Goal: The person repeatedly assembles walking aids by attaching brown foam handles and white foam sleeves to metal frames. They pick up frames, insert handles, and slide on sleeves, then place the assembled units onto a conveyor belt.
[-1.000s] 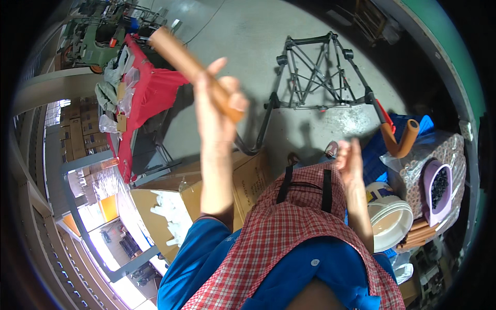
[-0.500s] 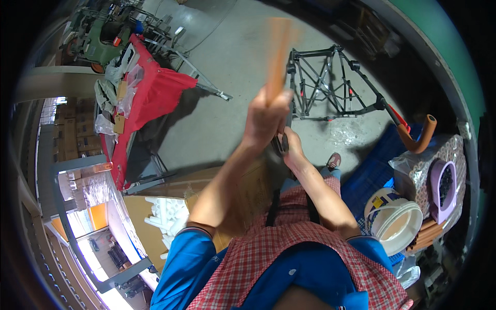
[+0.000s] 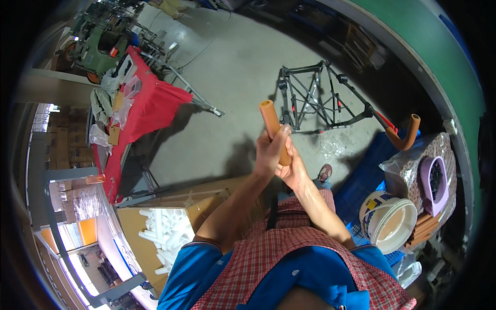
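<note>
An orange-brown foam tube (image 3: 269, 118) stands tilted before me, its hollow end facing up. Wrapped round its middle is my left hand (image 3: 268, 152), closed. My right hand (image 3: 294, 169) is closed at the tube's lower end, its fingers touching the foam just below the left. Whether a bar runs inside the tube is hidden by my hands. Beyond them, a black folding metal frame (image 3: 315, 98) with crossed bars stands on the floor. Its right-hand bar ends in a curved handle with a similar brown foam grip (image 3: 408, 139).
At right are a white bucket (image 3: 395, 227), a purple tub (image 3: 434, 186) of small black parts, brown foam tubes (image 3: 426, 227) and a blue crate (image 3: 361, 175). A cardboard box (image 3: 132, 227) of white tubes (image 3: 165, 232) sits at left. Beyond it is a red-covered table (image 3: 155, 98).
The foam tube and my left hand have come down toward me. My right hand has moved from a dark bar up to the tube's lower end; that bar is now hidden.
</note>
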`<control>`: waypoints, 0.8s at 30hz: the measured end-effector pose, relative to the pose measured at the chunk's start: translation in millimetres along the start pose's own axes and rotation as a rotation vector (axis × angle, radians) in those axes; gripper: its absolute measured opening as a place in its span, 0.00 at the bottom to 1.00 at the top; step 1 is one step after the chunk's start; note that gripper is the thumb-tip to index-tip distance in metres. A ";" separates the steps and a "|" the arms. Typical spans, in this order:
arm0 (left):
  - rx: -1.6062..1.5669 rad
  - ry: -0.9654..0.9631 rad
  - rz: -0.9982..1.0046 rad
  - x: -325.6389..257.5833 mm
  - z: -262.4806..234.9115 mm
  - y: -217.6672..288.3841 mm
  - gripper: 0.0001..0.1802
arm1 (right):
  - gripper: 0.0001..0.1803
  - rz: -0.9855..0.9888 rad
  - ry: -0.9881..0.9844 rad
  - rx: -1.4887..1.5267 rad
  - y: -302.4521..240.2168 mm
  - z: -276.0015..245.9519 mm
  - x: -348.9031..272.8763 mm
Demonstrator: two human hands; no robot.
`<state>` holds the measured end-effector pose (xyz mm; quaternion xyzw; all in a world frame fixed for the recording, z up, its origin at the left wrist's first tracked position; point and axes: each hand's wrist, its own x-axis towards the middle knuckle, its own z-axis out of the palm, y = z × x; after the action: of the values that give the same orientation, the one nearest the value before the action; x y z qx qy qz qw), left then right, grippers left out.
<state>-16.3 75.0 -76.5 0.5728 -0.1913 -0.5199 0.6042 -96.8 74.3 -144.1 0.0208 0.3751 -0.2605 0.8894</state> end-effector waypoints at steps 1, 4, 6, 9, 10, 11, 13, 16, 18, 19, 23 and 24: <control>-0.037 0.038 0.009 -4.3 -1.9 -6.0 0.13 | 0.20 -0.012 0.013 0.024 1.4 7.9 -11.6; -0.027 0.127 0.094 -14.1 -4.7 -33.2 0.13 | 0.15 0.094 -0.226 0.104 13.0 -49.6 25.4; -0.098 0.065 0.208 -15.2 -5.1 -61.5 0.12 | 0.13 0.062 -0.065 -0.023 11.2 -39.9 25.2; -0.145 -0.074 0.284 -14.2 -12.2 -65.1 0.13 | 0.17 0.099 -0.180 -0.115 4.4 -52.4 31.0; -0.120 -0.114 0.268 -10.9 -18.2 -60.8 0.14 | 0.19 0.083 -0.110 -0.118 1.6 -33.1 16.4; -0.097 -0.157 0.253 -6.8 -22.1 -54.0 0.15 | 0.21 0.062 -0.038 -0.119 -3.4 0.7 -7.1; 0.061 -0.112 0.336 -0.2 -4.7 -4.3 0.29 | 0.30 0.114 -0.032 -0.014 -9.1 3.2 -10.0; -0.259 -0.125 0.135 16.6 7.3 39.3 0.32 | 0.36 0.183 -0.075 0.207 13.6 -25.6 -12.2; -0.271 -0.323 -0.025 24.0 -9.2 34.4 0.31 | 0.33 0.166 -0.061 0.343 21.7 -1.8 -32.3; -0.243 -0.242 -0.041 19.4 -4.4 33.2 0.30 | 0.33 0.119 -0.100 0.466 19.7 7.4 -35.8; -0.166 -0.002 -0.068 0.7 12.6 15.3 0.25 | 0.20 0.018 0.163 0.467 13.6 13.6 -26.9; -0.149 -0.011 -0.010 -4.1 9.9 2.7 0.24 | 0.16 -0.023 0.200 0.418 16.5 8.6 -18.1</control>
<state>-25.0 73.0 -69.9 0.5245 -0.1524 -0.5390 0.6413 -93.8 94.6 -128.3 0.2259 0.3994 -0.3393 0.8212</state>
